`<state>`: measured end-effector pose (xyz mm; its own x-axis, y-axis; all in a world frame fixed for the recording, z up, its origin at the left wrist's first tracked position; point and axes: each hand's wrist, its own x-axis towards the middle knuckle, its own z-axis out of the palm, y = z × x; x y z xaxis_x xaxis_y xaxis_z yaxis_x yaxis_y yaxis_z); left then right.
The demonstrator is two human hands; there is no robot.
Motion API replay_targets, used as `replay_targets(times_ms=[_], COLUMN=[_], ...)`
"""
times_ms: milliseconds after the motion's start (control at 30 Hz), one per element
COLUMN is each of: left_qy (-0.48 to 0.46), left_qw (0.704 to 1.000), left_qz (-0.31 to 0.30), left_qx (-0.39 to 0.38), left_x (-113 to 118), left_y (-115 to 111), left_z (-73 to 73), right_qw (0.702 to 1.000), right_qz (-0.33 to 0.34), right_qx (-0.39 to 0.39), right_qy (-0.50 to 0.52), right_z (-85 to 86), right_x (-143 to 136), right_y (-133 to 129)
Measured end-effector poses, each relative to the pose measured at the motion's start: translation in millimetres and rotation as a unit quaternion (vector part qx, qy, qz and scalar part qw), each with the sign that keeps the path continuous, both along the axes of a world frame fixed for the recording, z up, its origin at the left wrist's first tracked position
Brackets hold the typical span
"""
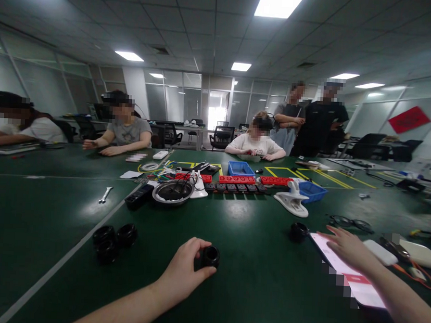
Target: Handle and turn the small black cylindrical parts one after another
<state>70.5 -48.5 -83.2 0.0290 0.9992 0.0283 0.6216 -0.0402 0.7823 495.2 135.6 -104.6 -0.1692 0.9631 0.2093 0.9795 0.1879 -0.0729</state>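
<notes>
My left hand [186, 263] is closed around a short black ring-shaped part [211, 256], its thumb and fingers on either side of it at the table surface. The part's hollow top faces up. Over a lit pinkish screen [365, 291], perhaps a tablet, my right hand [348, 248] hovers or rests with fingers stretched out; whether it touches I cannot tell. Just left of those fingers sits another black ring-shaped part [299, 232]. Several more of the same kind [106, 250] stand clustered at the left.
Across the green table [252, 289] lie a wrench [106, 195], a round metal dish [173, 193], a white clip stand [293, 199], red strips [232, 179], blue bins [241, 169] and glasses [351, 222]. People sit along the far side; two stand behind.
</notes>
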Motion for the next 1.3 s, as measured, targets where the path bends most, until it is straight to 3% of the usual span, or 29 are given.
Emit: replay_targets(times_ms=[100,200,267,367,500,733,1067,1300], left_qy=[0.002,0.006,0.007,0.011,0.020,0.014,-0.002,0.000], left_qw=[1.000,1.000,1.000,1.000,0.999,1.000,1.000,1.000], left_qz=[0.000,-0.001,-0.003,-0.004,-0.001,-0.004,-0.006,-0.006], left_qx=[0.004,0.012,0.021,0.025,0.029,0.025,0.015,0.004], left_x=[-1,-3,-3,-2,-1,-2,-3,0], left_y=[2,4,5,5,6,6,4,2], left_z=[-6.0,-10.6,-11.7,-11.9,-11.9,-11.8,-10.1,-1.8], right_qw=[0.998,0.990,0.975,0.959,0.954,0.971,0.974,0.968], right_qz=[0.013,-0.087,-0.135,-0.118,-0.072,-0.004,-0.047,0.001], right_qx=[-0.051,-0.031,-0.009,-0.017,-0.051,-0.091,-0.126,-0.139], right_qy=[0.016,0.110,0.174,0.259,0.287,0.221,0.180,0.207], right_z=[11.1,17.2,14.2,5.3,3.1,9.8,31.0,12.6], right_x=[16,43,59,69,53,22,12,17], right_y=[-7,-11,-12,-12,-16,-25,-37,-28])
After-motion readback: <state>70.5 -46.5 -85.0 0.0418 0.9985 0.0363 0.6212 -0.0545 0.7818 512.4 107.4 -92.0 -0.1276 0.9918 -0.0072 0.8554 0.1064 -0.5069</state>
